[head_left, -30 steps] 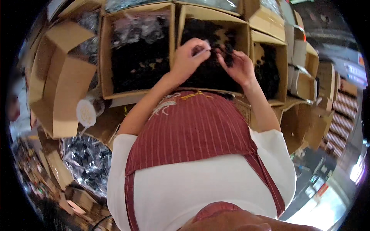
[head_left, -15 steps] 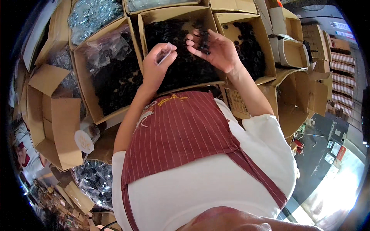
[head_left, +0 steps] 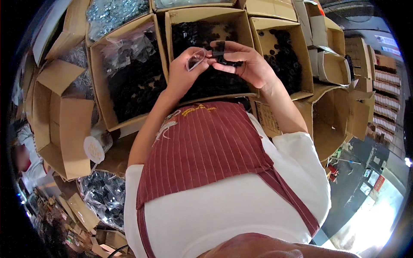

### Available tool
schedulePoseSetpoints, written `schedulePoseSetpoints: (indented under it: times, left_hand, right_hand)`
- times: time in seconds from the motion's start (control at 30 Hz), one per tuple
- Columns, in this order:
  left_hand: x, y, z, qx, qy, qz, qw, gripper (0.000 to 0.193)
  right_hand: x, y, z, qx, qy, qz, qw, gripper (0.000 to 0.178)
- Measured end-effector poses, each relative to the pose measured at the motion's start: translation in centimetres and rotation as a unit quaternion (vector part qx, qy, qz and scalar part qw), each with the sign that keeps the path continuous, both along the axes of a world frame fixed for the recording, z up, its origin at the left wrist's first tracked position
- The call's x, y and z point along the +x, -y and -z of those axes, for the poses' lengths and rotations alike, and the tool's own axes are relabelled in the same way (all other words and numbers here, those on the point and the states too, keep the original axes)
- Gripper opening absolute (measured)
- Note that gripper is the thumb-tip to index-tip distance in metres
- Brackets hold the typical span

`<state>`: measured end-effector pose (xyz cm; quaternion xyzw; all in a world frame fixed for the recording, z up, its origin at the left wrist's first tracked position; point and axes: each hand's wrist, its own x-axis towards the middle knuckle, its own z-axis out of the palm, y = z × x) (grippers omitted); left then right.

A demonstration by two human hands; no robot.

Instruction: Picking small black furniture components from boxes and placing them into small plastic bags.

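My left hand (head_left: 180, 74) pinches a small clear plastic bag (head_left: 196, 59), its mouth spread wide. Close beside it, my right hand (head_left: 254, 71) has its fingers curled round several small black parts (head_left: 220, 51); their exact kind is too small to make out. The fingertips of both hands nearly meet at the bag's right side. Beneath them stands a cardboard box (head_left: 206, 15) holding a heap of black parts (head_left: 189, 33), partly hidden by my hands.
A left box (head_left: 100, 81) holds black parts and clear bags. Black round pieces (head_left: 287, 60) lie in the right box. Bluish clear packets (head_left: 116, 15) fill a far-left carton. Open cartons stand at left (head_left: 76, 129) and right (head_left: 329, 114). Another person (head_left: 32, 159) is at far left.
My right hand has come down and left from above the heap, bringing the black parts close to the bag. My left hand has shifted slightly right, and the bag's mouth is wider.
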<state>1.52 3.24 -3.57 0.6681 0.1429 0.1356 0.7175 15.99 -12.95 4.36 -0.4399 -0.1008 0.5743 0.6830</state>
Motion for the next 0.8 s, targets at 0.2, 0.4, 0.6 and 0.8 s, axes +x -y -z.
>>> schedulePoseSetpoints:
  times: [0.2, 0.4, 0.6, 0.8]
  left_hand:
    - [-0.1, 0.2, -1.3, 0.001, 0.015, 0.034, 0.999, 0.052]
    - [-0.3, 0.2, -1.6, -0.008, 0.017, 0.031, 0.999, 0.041]
    - [-0.2, 0.0, -1.6, 0.030, -0.004, 0.027, 0.999, 0.032]
    - [-0.1, 0.3, -1.2, 0.030, 0.031, 0.022, 0.999, 0.040]
  right_hand:
    - [-1.4, -0.9, -0.5, -0.064, 0.065, -0.019, 0.996, 0.039]
    - [-1.7, -1.6, -1.1, -0.023, 0.104, -0.062, 0.992, 0.031]
    - [-2.2, -1.7, -1.7, -0.059, 0.290, -0.117, 0.948, 0.038]
    - [-1.6, -1.8, -1.8, 0.009, 0.137, -0.072, 0.988, 0.039]
